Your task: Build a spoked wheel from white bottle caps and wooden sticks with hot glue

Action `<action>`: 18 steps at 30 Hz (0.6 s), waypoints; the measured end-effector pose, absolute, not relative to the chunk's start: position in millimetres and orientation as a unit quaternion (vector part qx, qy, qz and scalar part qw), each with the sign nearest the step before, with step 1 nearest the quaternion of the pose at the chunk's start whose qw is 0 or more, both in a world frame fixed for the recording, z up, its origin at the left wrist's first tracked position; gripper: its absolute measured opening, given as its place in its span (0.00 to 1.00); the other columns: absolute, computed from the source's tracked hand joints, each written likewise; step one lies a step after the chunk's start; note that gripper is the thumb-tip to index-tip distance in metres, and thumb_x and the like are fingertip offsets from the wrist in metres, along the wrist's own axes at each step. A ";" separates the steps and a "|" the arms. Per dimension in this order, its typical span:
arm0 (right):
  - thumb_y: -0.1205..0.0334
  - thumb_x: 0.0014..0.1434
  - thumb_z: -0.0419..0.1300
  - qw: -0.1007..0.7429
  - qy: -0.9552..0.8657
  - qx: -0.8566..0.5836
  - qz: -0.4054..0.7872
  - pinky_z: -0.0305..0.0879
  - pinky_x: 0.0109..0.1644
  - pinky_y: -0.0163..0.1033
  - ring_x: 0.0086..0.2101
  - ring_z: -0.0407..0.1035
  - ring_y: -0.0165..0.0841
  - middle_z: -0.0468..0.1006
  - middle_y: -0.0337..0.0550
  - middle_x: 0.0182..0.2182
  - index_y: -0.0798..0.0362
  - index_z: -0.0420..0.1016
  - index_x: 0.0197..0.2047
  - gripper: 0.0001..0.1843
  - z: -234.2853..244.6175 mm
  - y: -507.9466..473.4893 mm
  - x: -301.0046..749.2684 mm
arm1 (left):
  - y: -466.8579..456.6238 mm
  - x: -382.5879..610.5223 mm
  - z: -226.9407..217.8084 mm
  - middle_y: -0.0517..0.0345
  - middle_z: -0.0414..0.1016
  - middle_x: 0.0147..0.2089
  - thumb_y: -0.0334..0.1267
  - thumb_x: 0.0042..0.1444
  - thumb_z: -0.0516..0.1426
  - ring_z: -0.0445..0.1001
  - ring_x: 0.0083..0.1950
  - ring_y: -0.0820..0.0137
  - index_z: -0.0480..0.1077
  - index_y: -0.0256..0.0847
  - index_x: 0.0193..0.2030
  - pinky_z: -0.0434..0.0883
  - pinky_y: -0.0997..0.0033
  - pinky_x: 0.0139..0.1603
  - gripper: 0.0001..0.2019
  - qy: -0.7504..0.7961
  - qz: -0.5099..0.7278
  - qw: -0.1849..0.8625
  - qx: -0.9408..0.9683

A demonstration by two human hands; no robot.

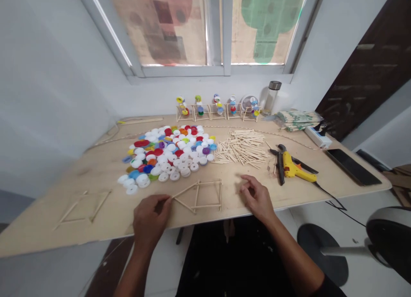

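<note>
My left hand [150, 218] pinches the pointed left end of a small frame of thin wooden sticks [196, 196]. The frame is house-shaped: a square on the right, two slanting sticks meeting at the left. To the right of it my right hand [257, 198] hovers over or rests on the table edge, fingers loosely bent and apart, nothing visible in it. A second stick frame [84, 208] lies at the left of the table. Beyond the hands are a heap of coloured and white bottle caps [170, 149] and a pile of loose sticks [242, 147].
A yellow glue gun [293, 166] lies at the right, its cord hanging off the edge. Near it are a phone [353, 166], a power strip [317, 136] and bagged sticks [298, 119]. Several stick-and-cap models [218, 108], a small fan and a bottle [272, 98] line the back.
</note>
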State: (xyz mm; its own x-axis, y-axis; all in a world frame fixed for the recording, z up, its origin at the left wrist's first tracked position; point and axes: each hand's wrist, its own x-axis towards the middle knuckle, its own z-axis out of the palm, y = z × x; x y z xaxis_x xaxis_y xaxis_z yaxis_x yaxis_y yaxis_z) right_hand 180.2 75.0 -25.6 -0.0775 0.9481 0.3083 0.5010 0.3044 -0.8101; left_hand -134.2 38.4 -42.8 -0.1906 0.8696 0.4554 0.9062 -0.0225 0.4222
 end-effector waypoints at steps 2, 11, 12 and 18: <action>0.61 0.58 0.55 0.427 -0.685 -0.528 0.264 0.64 0.32 0.34 0.26 0.69 0.31 0.76 0.37 0.25 0.52 0.70 0.51 0.17 -26.5 75.5 180.7 | 37.8 -132.2 -40.7 0.53 0.77 0.33 0.47 0.54 0.52 0.74 0.38 0.60 0.71 0.43 0.32 0.68 0.60 0.44 0.12 -0.701 -0.328 0.029 -0.633; 0.60 0.62 0.51 0.466 -0.670 -0.518 0.256 0.69 0.36 0.38 0.29 0.72 0.33 0.76 0.39 0.27 0.52 0.70 0.49 0.14 -17.7 66.4 184.8 | 36.8 -137.5 -47.3 0.53 0.77 0.34 0.47 0.55 0.51 0.73 0.39 0.60 0.71 0.43 0.34 0.68 0.58 0.45 0.12 -0.694 -0.329 0.026 -0.640; 0.61 0.62 0.51 0.471 -0.670 -0.521 0.240 0.69 0.39 0.39 0.31 0.72 0.34 0.77 0.40 0.28 0.52 0.70 0.48 0.13 -13.7 64.6 192.4 | 36.7 -138.4 -48.3 0.53 0.76 0.34 0.48 0.56 0.51 0.73 0.39 0.60 0.70 0.44 0.34 0.67 0.58 0.45 0.12 -0.693 -0.330 0.025 -0.641; 0.59 0.60 0.53 0.438 -0.646 -0.622 -0.065 0.66 0.46 0.48 0.39 0.71 0.41 0.77 0.50 0.38 0.52 0.72 0.46 0.13 -3.7 66.9 283.5 | 37.1 -140.6 -47.4 0.52 0.76 0.35 0.49 0.57 0.50 0.74 0.40 0.57 0.70 0.45 0.34 0.67 0.54 0.46 0.13 -0.694 -0.322 0.013 -0.644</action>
State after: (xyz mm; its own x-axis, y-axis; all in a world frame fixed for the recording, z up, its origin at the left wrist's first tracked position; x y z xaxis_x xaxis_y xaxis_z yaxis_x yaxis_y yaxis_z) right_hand 283.5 66.9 -3.7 0.1582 0.7462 0.6467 0.8598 0.2179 -0.4618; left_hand -140.6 37.1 -47.4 -0.1701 0.8853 0.4329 0.9016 -0.0375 0.4310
